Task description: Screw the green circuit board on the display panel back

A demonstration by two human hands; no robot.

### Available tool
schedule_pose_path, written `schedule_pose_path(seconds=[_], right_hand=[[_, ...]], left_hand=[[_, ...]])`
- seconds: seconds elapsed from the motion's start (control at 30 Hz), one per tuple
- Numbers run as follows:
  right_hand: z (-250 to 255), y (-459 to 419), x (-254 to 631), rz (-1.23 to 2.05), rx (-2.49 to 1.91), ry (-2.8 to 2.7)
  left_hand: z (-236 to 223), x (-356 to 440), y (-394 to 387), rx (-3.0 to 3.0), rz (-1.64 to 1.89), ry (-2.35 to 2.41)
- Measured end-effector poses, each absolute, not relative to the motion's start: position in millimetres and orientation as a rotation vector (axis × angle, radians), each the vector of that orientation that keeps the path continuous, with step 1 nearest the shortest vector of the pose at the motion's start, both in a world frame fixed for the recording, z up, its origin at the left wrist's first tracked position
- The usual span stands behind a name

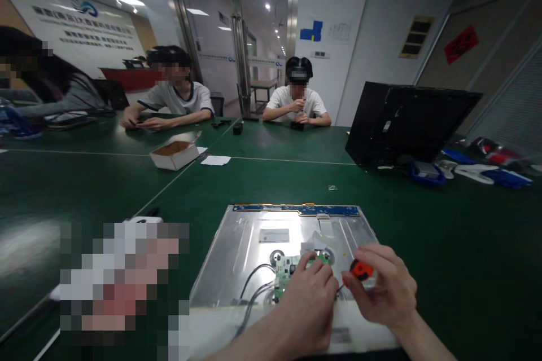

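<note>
A screwdriver (361,269) with a red-orange and black handle is held by my right hand (387,285), thumb and fingers closed round it. Its thin shaft points down and left toward the fingers of my left hand (309,296). That hand lies over a green circuit board (287,268), fingers bent and pressed onto it; their tips are partly hidden. Beneath both hands lies a flat silver display panel (231,248), back side up. A narrow blue circuit strip (271,210) runs along its far edge. Dark cables (250,299) lead from the green board across the panel.
An open white box (174,156) and white paper (215,161) lie further off on the green table (271,180). To the right stands a black monitor housing (406,124), with blue-handled tools (510,177) beside it. Several people sit across the table. A blurred-out patch covers the left foreground.
</note>
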State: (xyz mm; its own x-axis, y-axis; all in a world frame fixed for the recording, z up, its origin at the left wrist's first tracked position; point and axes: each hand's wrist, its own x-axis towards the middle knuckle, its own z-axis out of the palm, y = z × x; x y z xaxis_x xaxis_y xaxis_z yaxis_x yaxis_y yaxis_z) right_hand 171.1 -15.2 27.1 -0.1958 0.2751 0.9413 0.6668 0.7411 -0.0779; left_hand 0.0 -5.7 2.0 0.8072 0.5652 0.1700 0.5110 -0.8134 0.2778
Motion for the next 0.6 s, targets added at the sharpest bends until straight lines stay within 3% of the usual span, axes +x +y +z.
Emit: schedule_pose_path(seconds=[0.2,0.6], right_hand=[[28,-12,173,-0.252,-0.686,-1.809],[38,-13,172,-0.264,-0.731,-1.838]], left_hand=[[4,0,-6,2.77,0.379,0.817],[7,1,-5,2.77,0.414,0.861]])
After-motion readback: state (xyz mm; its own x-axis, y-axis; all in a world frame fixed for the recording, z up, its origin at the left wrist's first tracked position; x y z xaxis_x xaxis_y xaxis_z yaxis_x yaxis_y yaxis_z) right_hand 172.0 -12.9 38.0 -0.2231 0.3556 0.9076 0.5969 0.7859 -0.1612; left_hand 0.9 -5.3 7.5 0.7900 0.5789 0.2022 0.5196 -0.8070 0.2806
